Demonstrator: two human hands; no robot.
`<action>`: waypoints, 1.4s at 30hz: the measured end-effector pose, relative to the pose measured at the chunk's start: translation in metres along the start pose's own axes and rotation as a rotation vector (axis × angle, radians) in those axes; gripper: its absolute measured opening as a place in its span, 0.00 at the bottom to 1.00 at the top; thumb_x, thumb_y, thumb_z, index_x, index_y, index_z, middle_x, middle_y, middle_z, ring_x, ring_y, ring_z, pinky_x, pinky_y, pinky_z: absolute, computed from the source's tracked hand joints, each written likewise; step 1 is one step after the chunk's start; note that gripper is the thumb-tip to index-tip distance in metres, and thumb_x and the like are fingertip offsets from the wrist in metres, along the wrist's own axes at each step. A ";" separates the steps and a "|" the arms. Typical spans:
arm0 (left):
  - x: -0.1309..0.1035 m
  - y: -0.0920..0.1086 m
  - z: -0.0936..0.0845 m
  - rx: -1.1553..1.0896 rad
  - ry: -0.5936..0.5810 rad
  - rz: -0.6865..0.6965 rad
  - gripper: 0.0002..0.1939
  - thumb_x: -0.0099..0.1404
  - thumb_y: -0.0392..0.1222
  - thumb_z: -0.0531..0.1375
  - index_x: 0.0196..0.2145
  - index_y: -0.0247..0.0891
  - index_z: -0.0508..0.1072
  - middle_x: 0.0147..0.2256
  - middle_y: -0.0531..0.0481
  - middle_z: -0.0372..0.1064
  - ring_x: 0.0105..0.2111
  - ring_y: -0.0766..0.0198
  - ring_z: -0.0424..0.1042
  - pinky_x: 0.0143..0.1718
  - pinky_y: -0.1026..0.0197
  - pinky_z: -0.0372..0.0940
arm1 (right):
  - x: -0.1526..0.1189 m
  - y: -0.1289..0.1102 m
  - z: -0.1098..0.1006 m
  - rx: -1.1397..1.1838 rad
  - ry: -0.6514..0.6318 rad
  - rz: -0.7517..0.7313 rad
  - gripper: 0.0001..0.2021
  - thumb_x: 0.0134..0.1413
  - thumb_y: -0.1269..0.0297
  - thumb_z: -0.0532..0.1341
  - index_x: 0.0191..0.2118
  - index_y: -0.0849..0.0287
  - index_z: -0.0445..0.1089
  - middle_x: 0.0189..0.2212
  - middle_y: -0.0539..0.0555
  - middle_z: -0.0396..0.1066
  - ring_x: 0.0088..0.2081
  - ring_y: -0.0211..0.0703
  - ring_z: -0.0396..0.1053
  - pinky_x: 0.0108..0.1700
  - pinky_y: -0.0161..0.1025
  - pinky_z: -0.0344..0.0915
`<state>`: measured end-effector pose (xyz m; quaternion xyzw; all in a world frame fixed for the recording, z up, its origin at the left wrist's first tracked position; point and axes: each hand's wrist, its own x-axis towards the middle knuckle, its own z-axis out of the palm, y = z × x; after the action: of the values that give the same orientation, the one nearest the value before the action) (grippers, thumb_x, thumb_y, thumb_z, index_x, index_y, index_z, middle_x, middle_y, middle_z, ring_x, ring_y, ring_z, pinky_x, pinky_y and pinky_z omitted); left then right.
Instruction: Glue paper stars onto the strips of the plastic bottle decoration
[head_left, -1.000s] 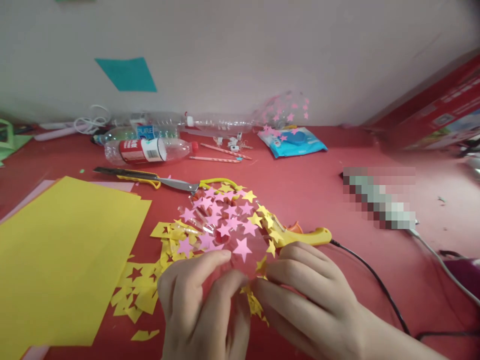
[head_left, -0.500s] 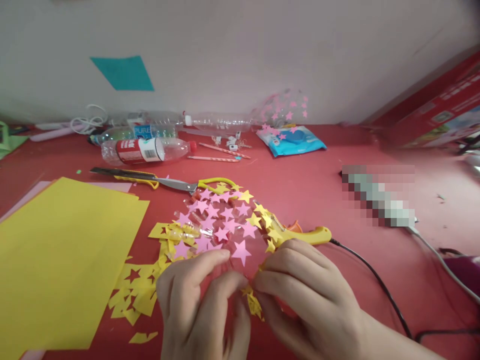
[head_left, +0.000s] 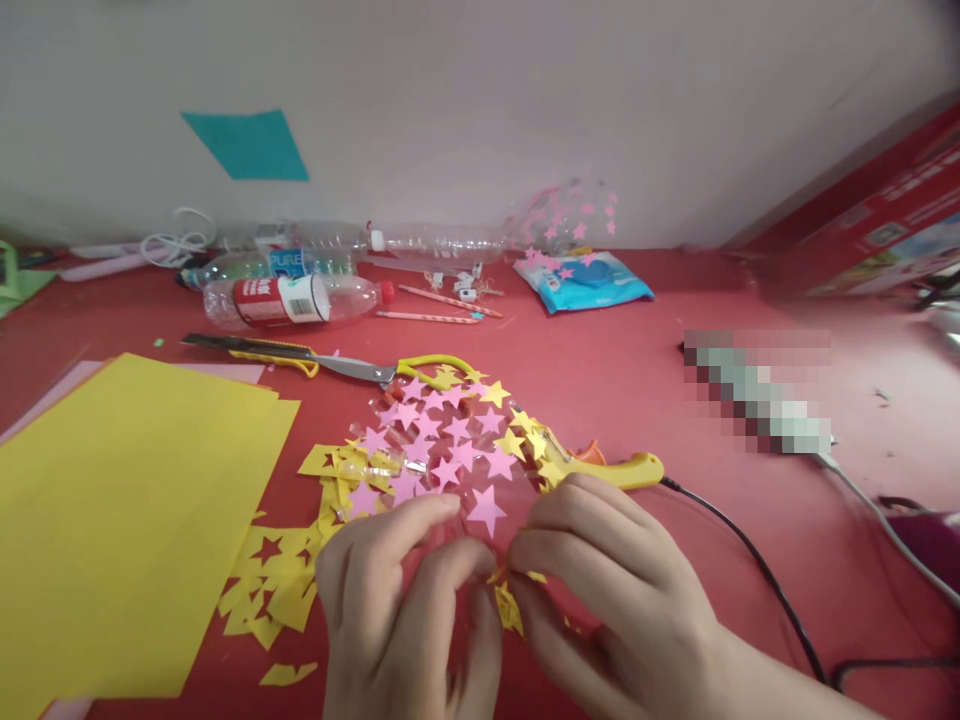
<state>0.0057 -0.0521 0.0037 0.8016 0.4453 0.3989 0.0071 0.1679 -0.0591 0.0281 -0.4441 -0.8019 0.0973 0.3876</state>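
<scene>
A clear plastic piece dotted with pink paper stars [head_left: 486, 510] lies in front of me, with yellow paper stars [head_left: 510, 443] along its right edge. My left hand [head_left: 409, 600] is closed at the near edge of the plastic, index finger and thumb bent inward. Close against it, my right hand [head_left: 607, 580] is closed in a pinch. A bit of yellow paper star shows between the fingertips, mostly covered by them. Beneath the hands lie yellow paper scraps [head_left: 508, 610]. A yellow glue gun [head_left: 626, 472] rests just beyond my right hand.
Yellow paper sheets [head_left: 135, 520] and cut-out scraps [head_left: 289, 590] lie left. Scissors [head_left: 360, 369] and a cutter [head_left: 277, 352] lie behind the plastic. Bottles [head_left: 262, 302], pencils [head_left: 427, 318] and a blue wipes pack [head_left: 592, 285] line the wall. A blurred-out object with a cable [head_left: 877, 510] is right.
Both hands stay nearly in place, with small finger movements. The plastic piece has shifted very slightly to the right, and the yellow star between the fingertips is now more covered.
</scene>
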 end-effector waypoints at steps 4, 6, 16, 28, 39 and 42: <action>0.000 0.000 0.000 -0.008 -0.003 -0.001 0.10 0.58 0.29 0.57 0.36 0.41 0.69 0.44 0.46 0.62 0.38 0.59 0.62 0.41 0.56 0.59 | 0.000 0.000 0.000 -0.017 -0.001 0.005 0.05 0.53 0.77 0.56 0.30 0.62 0.67 0.25 0.53 0.65 0.27 0.38 0.59 0.29 0.37 0.58; 0.000 0.000 0.000 -0.009 -0.002 -0.005 0.09 0.59 0.29 0.57 0.36 0.41 0.69 0.44 0.46 0.62 0.38 0.60 0.62 0.41 0.56 0.59 | 0.000 0.000 0.001 -0.027 0.021 -0.004 0.05 0.53 0.77 0.56 0.30 0.62 0.66 0.25 0.52 0.65 0.27 0.37 0.58 0.29 0.37 0.58; 0.001 0.001 0.001 -0.033 0.019 -0.049 0.11 0.59 0.30 0.58 0.39 0.40 0.69 0.45 0.45 0.62 0.40 0.58 0.64 0.40 0.56 0.62 | -0.002 0.000 0.002 -0.038 0.067 -0.011 0.05 0.54 0.77 0.57 0.35 0.62 0.66 0.27 0.53 0.66 0.29 0.37 0.60 0.30 0.36 0.60; 0.004 -0.011 -0.004 -0.011 0.055 0.064 0.17 0.57 0.31 0.60 0.45 0.35 0.70 0.45 0.41 0.63 0.43 0.56 0.65 0.44 0.54 0.62 | -0.005 0.002 0.000 -0.174 -0.001 -0.170 0.10 0.56 0.76 0.53 0.41 0.64 0.68 0.26 0.54 0.65 0.27 0.40 0.57 0.28 0.38 0.56; 0.009 -0.019 -0.010 -0.094 0.073 0.108 0.12 0.62 0.26 0.56 0.42 0.33 0.72 0.43 0.41 0.64 0.42 0.58 0.66 0.42 0.54 0.63 | -0.006 0.003 0.003 -0.187 0.035 -0.207 0.10 0.57 0.75 0.53 0.43 0.64 0.69 0.29 0.54 0.66 0.28 0.40 0.57 0.30 0.39 0.57; 0.012 -0.020 -0.008 -0.069 0.128 0.112 0.10 0.60 0.27 0.59 0.39 0.35 0.72 0.42 0.44 0.65 0.39 0.60 0.66 0.40 0.56 0.63 | -0.006 0.001 0.004 -0.226 0.040 -0.236 0.10 0.58 0.74 0.53 0.41 0.64 0.70 0.28 0.54 0.65 0.27 0.40 0.56 0.30 0.38 0.57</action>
<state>-0.0100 -0.0342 0.0098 0.7975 0.3851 0.4641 -0.0161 0.1679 -0.0620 0.0218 -0.3896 -0.8464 -0.0486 0.3599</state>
